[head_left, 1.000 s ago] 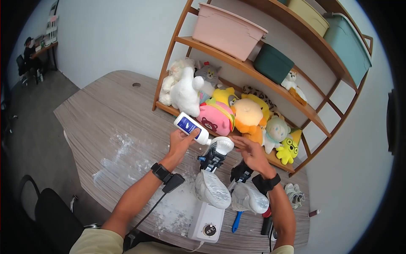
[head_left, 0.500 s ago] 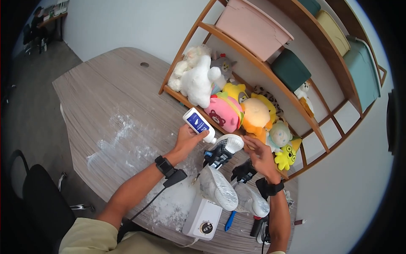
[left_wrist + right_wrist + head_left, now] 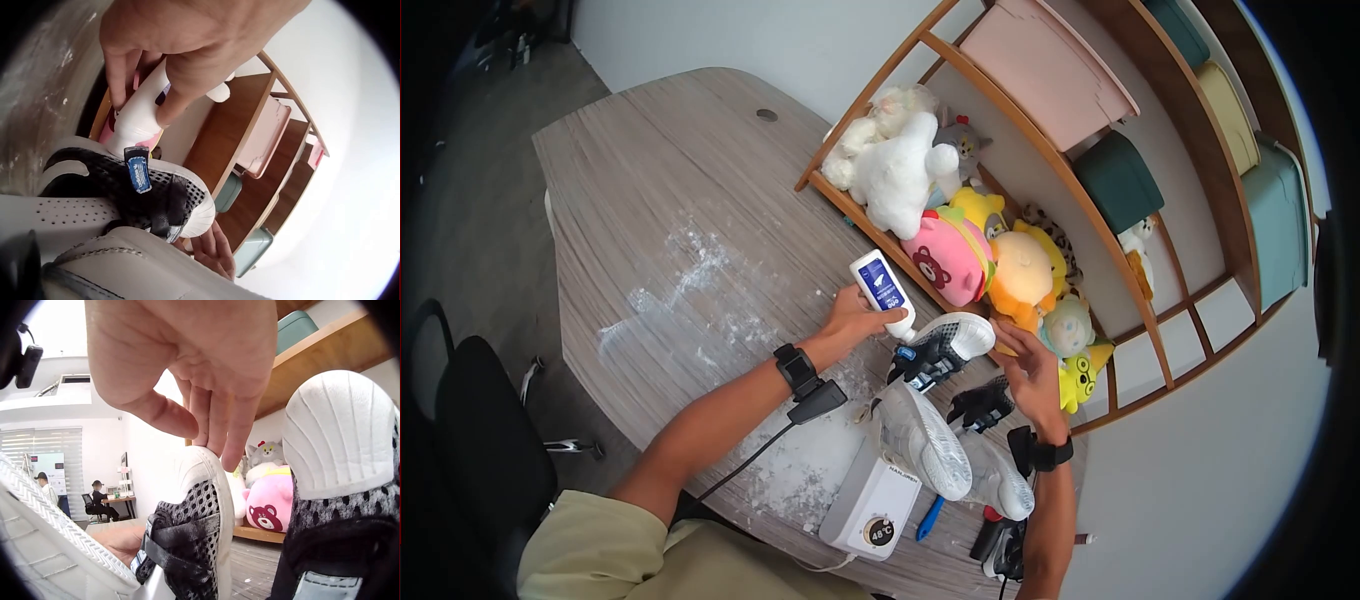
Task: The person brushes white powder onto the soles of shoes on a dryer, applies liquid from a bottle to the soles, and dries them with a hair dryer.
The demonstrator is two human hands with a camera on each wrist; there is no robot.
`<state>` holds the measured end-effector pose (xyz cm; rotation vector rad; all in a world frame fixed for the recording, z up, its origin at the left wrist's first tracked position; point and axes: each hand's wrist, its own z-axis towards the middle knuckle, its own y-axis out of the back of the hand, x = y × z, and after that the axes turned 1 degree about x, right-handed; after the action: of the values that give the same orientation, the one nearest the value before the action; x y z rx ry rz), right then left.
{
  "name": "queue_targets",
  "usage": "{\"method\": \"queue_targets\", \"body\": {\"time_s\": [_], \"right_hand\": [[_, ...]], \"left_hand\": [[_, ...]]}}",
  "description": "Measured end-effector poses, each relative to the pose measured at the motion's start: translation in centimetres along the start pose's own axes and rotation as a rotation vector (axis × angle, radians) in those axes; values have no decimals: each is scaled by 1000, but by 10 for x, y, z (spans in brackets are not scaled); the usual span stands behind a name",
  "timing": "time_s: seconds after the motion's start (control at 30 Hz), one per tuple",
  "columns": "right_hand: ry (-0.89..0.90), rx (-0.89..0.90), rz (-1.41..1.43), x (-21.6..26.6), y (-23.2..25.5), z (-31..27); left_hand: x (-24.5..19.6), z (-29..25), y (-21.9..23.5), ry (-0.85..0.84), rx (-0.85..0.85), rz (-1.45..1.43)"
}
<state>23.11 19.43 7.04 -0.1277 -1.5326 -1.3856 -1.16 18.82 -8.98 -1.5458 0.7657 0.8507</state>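
Observation:
In the head view my left hand (image 3: 855,322) grips a white bottle (image 3: 882,288) with a blue label, tilted with its narrow tip down beside a black mesh sneaker (image 3: 928,358). The left wrist view has the bottle's white neck (image 3: 136,128) right at the sneaker's side, near a blue adidas tag (image 3: 139,174). My right hand (image 3: 1032,372) is at the sneaker's white toe (image 3: 195,467), fingers fairly straight and fingertips on the toe's edge. The sneaker stands toe up. A second black sneaker (image 3: 982,404) is to its right, under my right hand.
Two white shoes (image 3: 920,440) stand nearer me, around a white box (image 3: 870,505) reading 48°C. A blue handle (image 3: 930,517) lies beside it. White powder (image 3: 700,265) marks the table (image 3: 630,170). Behind are plush toys (image 3: 945,255) on a wooden shelf (image 3: 1025,120).
The head view has turned, so the scene looks rotated and shifted. The bottle has stayed in my left hand at the sneaker, and my right hand has stayed by the toe.

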Motion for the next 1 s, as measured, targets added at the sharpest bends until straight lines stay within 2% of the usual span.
{"method": "queue_targets", "body": {"time_s": [0.3,0.6,0.7,0.8,1.0], "right_hand": [[-15,20,-45,8,0,0],[-17,4,-45,6,-1,0],[-26,7,-58,9,-2,-1],[-32,4,-68,9,-2,0],[-17,-7,-49,6,-2,1]], "left_hand": [[27,16,22,190,0,26],[20,13,22,218,2,75],[11,11,16,171,31,-80],[7,10,12,113,64,-50],[18,13,16,198,6,-24]]}}
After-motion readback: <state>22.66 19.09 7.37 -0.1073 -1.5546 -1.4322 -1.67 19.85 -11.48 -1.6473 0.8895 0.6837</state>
